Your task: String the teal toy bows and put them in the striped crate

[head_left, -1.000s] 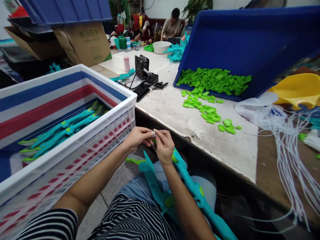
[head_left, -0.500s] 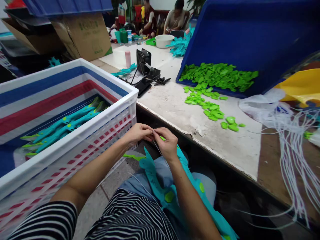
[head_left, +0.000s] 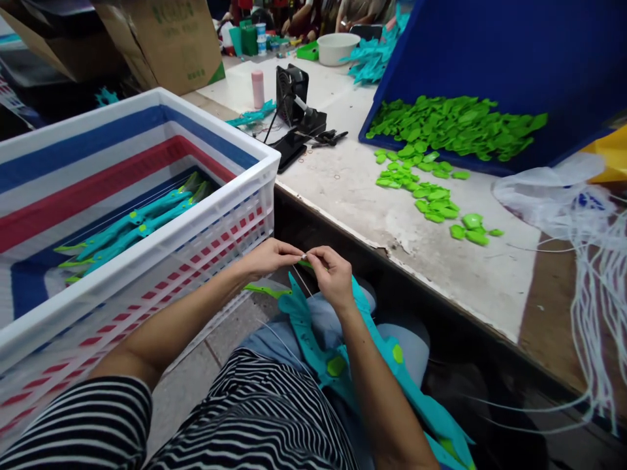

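Note:
My left hand (head_left: 272, 257) and my right hand (head_left: 333, 273) meet fingertip to fingertip above my lap, both closed in a pinch. Between them shows a tiny bit of white cord (head_left: 304, 256); a thin strand runs down below the fingers. Across my knees lies a teal part (head_left: 306, 333) with lime-green spots, partly covered by my right forearm. Its second long teal strip (head_left: 409, 385) runs down on the right. A narrow lime-green tip (head_left: 267, 290) sticks out to the left, below my left hand.
At left stands a white crate (head_left: 277, 160) with striped lining, holding several teal parts (head_left: 142, 225). On the table (head_left: 343, 202), green pieces (head_left: 450, 127) spill from a tilted blue bin (head_left: 490, 52). A black fan (head_left: 291, 94) stands behind; white cords (head_left: 588, 300) hang at right.
The view has tipped down and shifted slightly left. My hands are still together, with fingers straighter and a little white cord now showing between the fingertips.

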